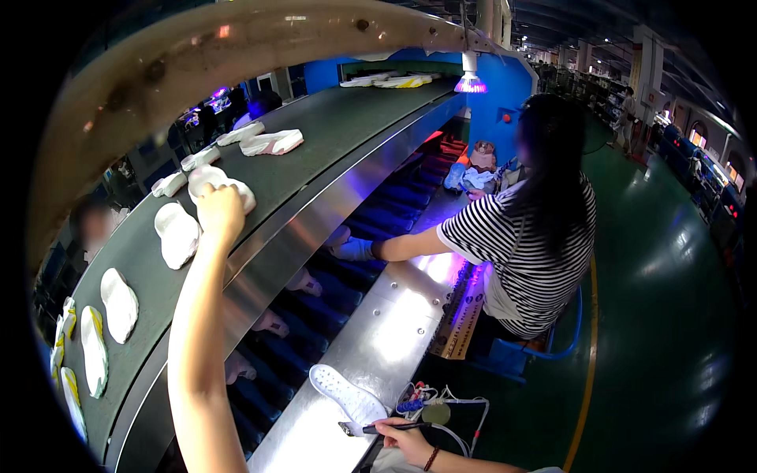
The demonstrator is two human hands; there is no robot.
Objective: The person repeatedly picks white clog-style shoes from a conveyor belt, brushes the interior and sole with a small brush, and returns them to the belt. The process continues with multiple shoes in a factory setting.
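Observation:
My left hand (219, 206) reaches up onto the dark green conveyor belt (347, 118), its fingers closed on the edge of a white shoe sole (203, 175). Just below that lies another white sole (180, 236). Low in the picture, my right hand (406, 443) grips a flat brush (398, 426) by its black handle. The bristles touch or nearly touch the near end of a white sole (347, 394) with small dots inside, lying on the shiny metal bench (394, 315).
Several more soles (272, 143) lie along the belt, some with yellow sides. Between belt and bench, a lower rack (292, 331) carries pale shoe parts. A seated co-worker (536, 236) in a striped shirt reaches into it. Cables (461, 426) hang beside the bench. A lamp (471, 75) hangs above.

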